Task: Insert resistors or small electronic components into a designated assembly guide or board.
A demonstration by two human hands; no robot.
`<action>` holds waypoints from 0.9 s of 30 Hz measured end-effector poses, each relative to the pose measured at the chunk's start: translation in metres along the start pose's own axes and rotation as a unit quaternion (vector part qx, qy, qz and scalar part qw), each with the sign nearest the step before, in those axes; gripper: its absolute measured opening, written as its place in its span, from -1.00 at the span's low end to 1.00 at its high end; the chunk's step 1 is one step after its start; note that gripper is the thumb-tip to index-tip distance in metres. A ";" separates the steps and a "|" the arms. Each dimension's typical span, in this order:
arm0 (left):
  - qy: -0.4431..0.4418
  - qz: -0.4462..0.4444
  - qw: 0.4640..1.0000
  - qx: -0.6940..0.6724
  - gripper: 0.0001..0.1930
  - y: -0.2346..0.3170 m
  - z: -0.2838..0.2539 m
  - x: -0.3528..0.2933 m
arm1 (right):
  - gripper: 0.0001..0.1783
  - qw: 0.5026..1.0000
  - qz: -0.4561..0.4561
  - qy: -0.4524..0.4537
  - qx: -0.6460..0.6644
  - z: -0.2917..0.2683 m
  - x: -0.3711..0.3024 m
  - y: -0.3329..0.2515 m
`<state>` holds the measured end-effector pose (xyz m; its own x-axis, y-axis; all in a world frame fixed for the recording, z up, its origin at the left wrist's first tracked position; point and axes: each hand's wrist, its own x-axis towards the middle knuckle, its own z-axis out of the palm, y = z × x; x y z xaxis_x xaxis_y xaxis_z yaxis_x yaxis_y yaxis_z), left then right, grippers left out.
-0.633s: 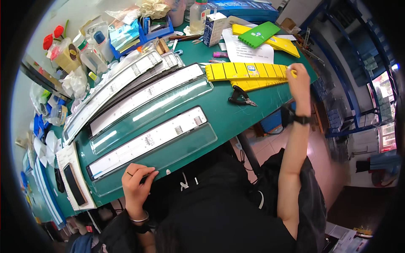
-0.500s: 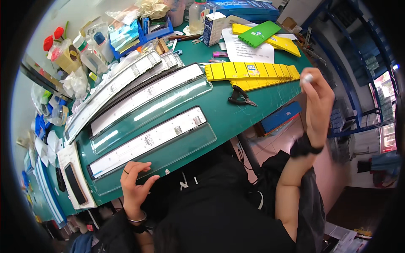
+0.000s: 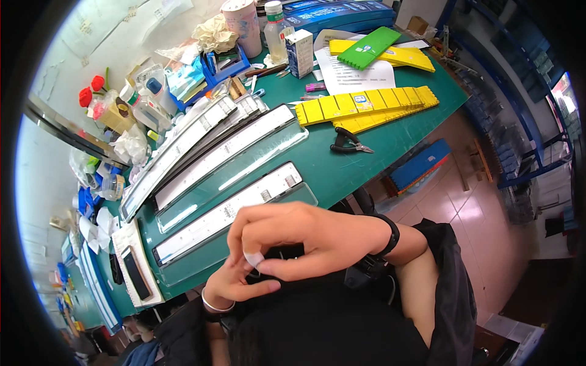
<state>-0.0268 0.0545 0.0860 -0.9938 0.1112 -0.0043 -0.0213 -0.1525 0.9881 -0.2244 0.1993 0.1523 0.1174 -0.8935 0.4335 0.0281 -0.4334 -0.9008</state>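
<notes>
Green worktop [image 3: 332,174] fills the middle of the head view; pink tiled floor [image 3: 473,229] at right. Right hand [image 3: 314,238]: fingers curled, thumb near index; small white piece [image 3: 253,259] at the fingertips, whether gripped or worn cannot be told. Left hand [image 3: 229,285]: partly hidden by the right, thumb extended, grip not readable. Nearest white strip [image 3: 229,209] lies on the worktop just beyond both hands. Black-handled pliers [image 3: 342,140] rest beside notched yellow strips [image 3: 378,102].

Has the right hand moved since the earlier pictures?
Yes. Judged against the nearer yellow strips, the right hand has moved from beside their right end leftward and lower in view, by the left hand.
</notes>
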 end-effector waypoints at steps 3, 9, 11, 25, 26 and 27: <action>-0.067 0.013 0.995 0.077 -0.57 0.009 -0.011 0.013 | -0.98 0.988 -0.046 0.087 0.118 -0.002 -0.002 0.001; 0.218 0.092 0.971 -0.031 -0.66 -0.023 -0.020 -0.043 | -0.82 0.934 -0.114 0.291 0.175 -0.015 -0.033 0.031; 0.239 0.101 0.960 -0.102 -0.65 -0.015 -0.027 -0.052 | -0.79 0.921 -0.088 0.351 0.143 -0.018 -0.045 0.039; 0.598 -0.031 0.769 0.225 -0.81 -0.034 -0.065 -0.172 | -0.77 0.919 0.137 0.330 0.168 0.003 -0.001 0.117; 0.623 -0.029 0.739 0.256 -0.84 -0.035 -0.068 -0.173 | -0.77 0.925 0.156 0.308 0.157 0.009 0.006 0.119; 0.624 -0.041 0.740 0.250 -0.84 -0.038 -0.070 -0.174 | -0.77 0.931 0.173 0.285 0.147 0.015 0.010 0.121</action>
<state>0.1392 -0.0273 0.0380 -0.3258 -0.9399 0.1027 -0.3532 0.2217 0.9089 -0.2049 0.1399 0.0466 -0.3738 -0.9274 -0.0164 0.3664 -0.1314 -0.9211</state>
